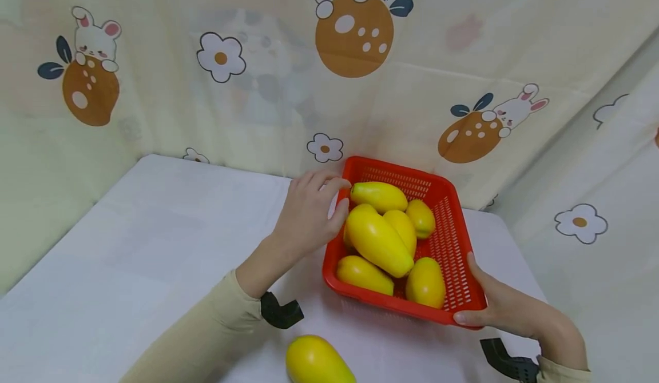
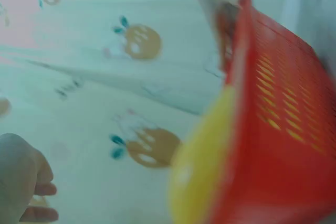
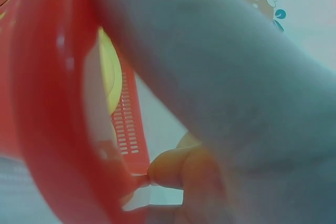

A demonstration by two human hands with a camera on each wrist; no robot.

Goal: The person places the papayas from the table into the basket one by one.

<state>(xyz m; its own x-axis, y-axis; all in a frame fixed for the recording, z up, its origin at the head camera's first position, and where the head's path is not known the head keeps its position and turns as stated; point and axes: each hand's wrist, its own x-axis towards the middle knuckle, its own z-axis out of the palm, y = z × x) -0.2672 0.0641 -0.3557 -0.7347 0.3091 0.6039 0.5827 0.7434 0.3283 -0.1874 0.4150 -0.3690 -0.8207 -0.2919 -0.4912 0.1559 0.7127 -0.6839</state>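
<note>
A red plastic basket [image 1: 360, 297] with slotted sides holds several smooth yellow mangoes [image 1: 381, 240] and stands tilted in the head view. My right hand [image 1: 509, 303] grips its near right corner, the thumb over the rim; the right wrist view shows fingers [image 3: 173, 169] at the rim's far end. By the basket's left rim is my left hand [image 1: 314, 211], fingers loosely bent and holding nothing. In the left wrist view that hand [image 2: 23, 182] appears at the lower left, apart from the blurred basket [image 2: 283, 129]. Another mango [image 1: 316, 360] lies on the table, nearer to me.
A white-covered table [image 1: 154, 228] extends left of the basket. Behind it hangs a cream curtain [image 1: 273, 114] printed with rabbits and flowers, and another patterned cloth [image 1: 592, 268] hangs along the right side. A black wrist mount [image 1: 280, 311] sits at my left wrist.
</note>
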